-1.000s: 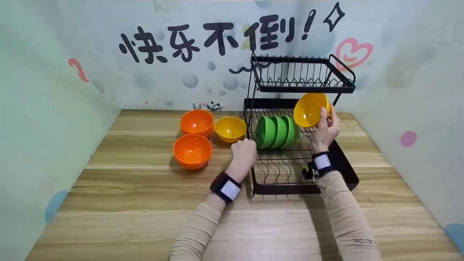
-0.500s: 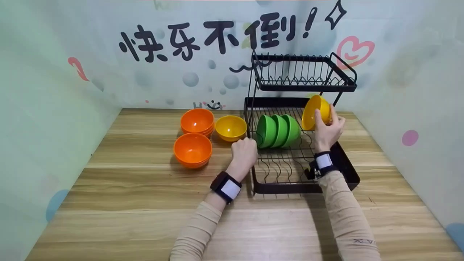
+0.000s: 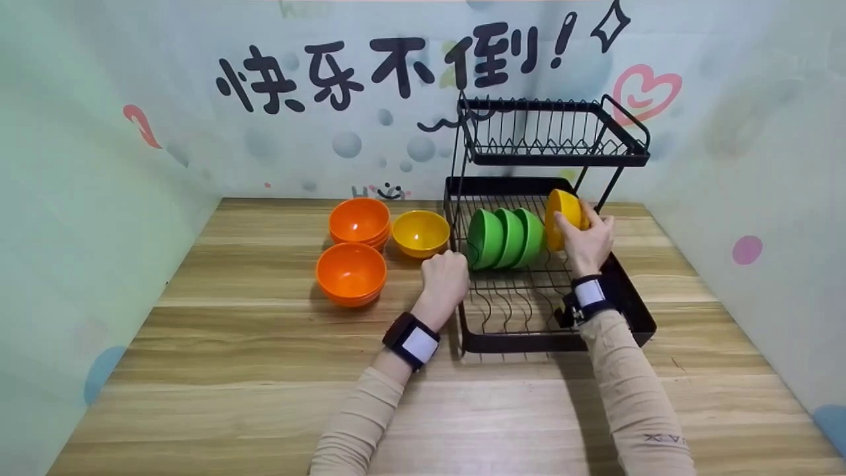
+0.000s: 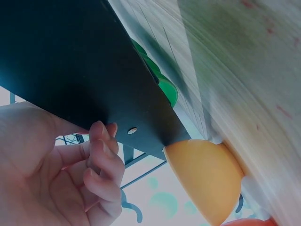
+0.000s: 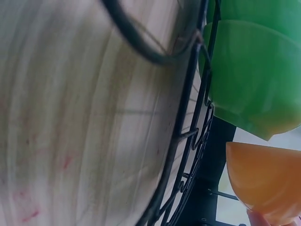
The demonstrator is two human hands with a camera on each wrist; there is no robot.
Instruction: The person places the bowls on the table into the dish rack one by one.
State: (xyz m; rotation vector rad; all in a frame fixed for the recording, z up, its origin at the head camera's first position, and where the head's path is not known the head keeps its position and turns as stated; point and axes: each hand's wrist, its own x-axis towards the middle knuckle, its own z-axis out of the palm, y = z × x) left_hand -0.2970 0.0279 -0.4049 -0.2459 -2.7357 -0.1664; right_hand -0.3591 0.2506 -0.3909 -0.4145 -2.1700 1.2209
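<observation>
Head view, nearest first: two sleeved forearms with dark wrist straps reach out over the wooden counter (image 3: pixel 231 370). The left hand (image 3: pixel 445 281) is balled into a fist at the near left corner of the black dish rack (image 3: pixel 631 307), its knuckles against the rack's edge; whether the curled fingers actually grip the frame cannot be told from here. The left wrist view shows those fingers (image 4: pixel 101 162) curled just beside the dark side panel of the rack, with a small gap visible between fingertips and panel.

Further in, the right hand (image 3: pixel 585 241) holds a yellow bowl (image 3: pixel 563 208) on its edge over the wire floor of the rack's lower tier, thumb on the inner side and fingers round the back. The bowl stands nearly upright, just beside the rightmost of three green bowls (image 3: pixel 505 238), which stand on edge in a row in the same tier. In the right wrist view the yellow bowl sits close under a green one, with the rack wires alongside.

To the left of the rack, on the counter, lie a stack of orange bowls (image 3: pixel 351 273), a second orange stack (image 3: pixel 359 223) behind it, and another yellow bowl (image 3: pixel 421 233) standing open side up near the rack's corner.

Above, the rack's upper tier (image 3: pixel 552 135) stands against the painted wall.
</observation>
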